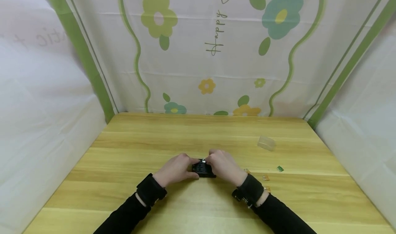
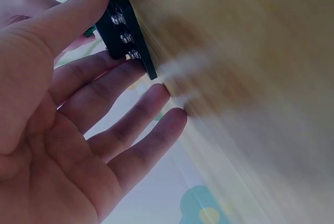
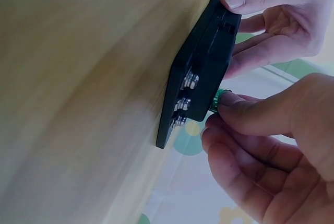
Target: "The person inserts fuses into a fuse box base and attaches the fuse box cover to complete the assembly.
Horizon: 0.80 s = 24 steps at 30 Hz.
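A black fuse box (image 1: pixel 203 171) with metal screw terminals along its side rests on the wooden table between the two hands. My left hand (image 1: pixel 177 169) holds it at its left end, thumb on the near edge and fingertips at the far edge; the other fingers (image 2: pixel 148 140) are spread. From the right, my right hand (image 1: pixel 223 165) pinches a small green blade fuse (image 3: pixel 214 101) between thumb and curled fingers, against the top of the box. Whether the fuse sits in a slot is hidden by the fingers.
Right of the right hand lie a green blade fuse (image 1: pixel 280 168) and several orange ones, including an orange fuse (image 1: pixel 266 178). Farther back is a clear plastic cover (image 1: pixel 266 143). White cloth with printed flowers (image 1: pixel 159 17) encloses the table's back and sides.
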Available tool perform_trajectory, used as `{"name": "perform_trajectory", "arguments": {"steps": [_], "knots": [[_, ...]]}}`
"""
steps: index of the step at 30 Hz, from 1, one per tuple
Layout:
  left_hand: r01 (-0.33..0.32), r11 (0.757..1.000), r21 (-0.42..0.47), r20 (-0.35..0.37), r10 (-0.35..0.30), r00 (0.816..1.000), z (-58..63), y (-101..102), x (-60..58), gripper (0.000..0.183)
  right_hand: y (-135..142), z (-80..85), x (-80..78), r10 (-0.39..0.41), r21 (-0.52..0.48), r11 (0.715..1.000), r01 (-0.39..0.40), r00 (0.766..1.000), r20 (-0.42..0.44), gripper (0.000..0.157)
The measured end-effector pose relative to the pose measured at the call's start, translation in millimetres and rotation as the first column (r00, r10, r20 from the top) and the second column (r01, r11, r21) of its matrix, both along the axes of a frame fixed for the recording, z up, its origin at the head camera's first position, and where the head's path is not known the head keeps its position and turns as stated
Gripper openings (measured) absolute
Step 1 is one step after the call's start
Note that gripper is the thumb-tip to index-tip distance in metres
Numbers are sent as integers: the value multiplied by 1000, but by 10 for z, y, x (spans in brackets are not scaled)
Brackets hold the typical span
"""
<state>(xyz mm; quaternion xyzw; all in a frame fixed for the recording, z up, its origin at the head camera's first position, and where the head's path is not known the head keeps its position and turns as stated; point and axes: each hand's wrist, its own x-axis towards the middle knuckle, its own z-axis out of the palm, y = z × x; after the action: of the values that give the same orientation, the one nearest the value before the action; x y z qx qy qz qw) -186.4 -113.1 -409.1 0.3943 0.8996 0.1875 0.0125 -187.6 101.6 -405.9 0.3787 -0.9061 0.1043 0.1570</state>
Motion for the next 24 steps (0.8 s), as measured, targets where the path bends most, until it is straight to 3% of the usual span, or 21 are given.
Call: {"name": "perform_trajectory", "arguments": {"steps": [24], "knots": [[16, 1000, -22, -35, -17, 999, -2, -9, 21, 50, -24, -12, -11, 31, 20, 999, -31, 999, -6, 16]]}}
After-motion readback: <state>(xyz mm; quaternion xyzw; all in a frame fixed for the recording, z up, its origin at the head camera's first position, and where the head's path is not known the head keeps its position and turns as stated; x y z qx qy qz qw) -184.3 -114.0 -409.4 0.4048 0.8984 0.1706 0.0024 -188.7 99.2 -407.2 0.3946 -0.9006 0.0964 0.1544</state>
